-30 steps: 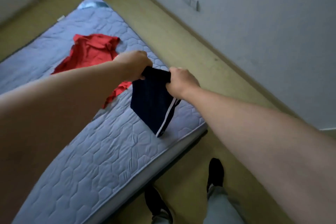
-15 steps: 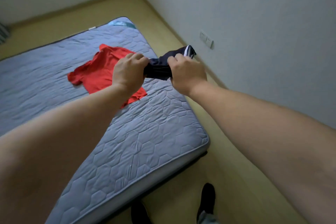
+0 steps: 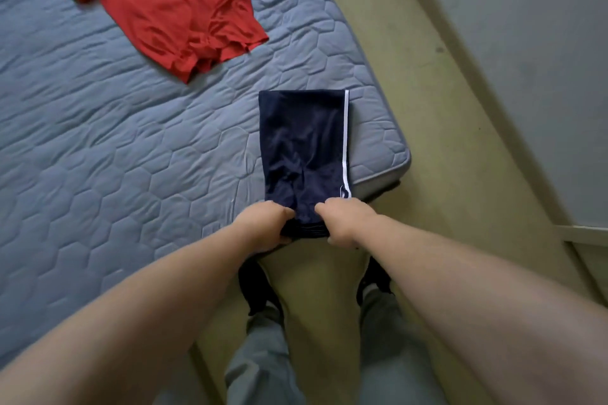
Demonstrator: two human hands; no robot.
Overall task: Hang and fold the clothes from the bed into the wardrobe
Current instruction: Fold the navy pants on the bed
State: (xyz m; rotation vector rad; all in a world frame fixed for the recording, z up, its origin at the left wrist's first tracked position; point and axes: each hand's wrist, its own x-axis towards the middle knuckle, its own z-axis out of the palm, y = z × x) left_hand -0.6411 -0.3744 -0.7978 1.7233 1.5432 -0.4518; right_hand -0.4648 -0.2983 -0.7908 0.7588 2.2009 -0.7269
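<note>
Dark navy shorts (image 3: 302,148) with a white side stripe lie flat on the near right corner of the grey quilted mattress (image 3: 115,158). My left hand (image 3: 263,227) grips the waistband end on its left side, and my right hand (image 3: 345,223) grips the same end on its right, both at the mattress's near edge. A red shirt (image 3: 171,6) lies spread out farther back on the mattress, apart from the shorts.
Yellow-green floor (image 3: 427,108) runs along the right of the mattress, bounded by a grey wall (image 3: 543,43). My legs in grey trousers (image 3: 263,355) and dark socks (image 3: 260,293) stand on the floor below the hands.
The shorts were held bunched up in the air between both hands; now they lie spread flat on the mattress corner, with both hands holding the near end. My view has tilted downward.
</note>
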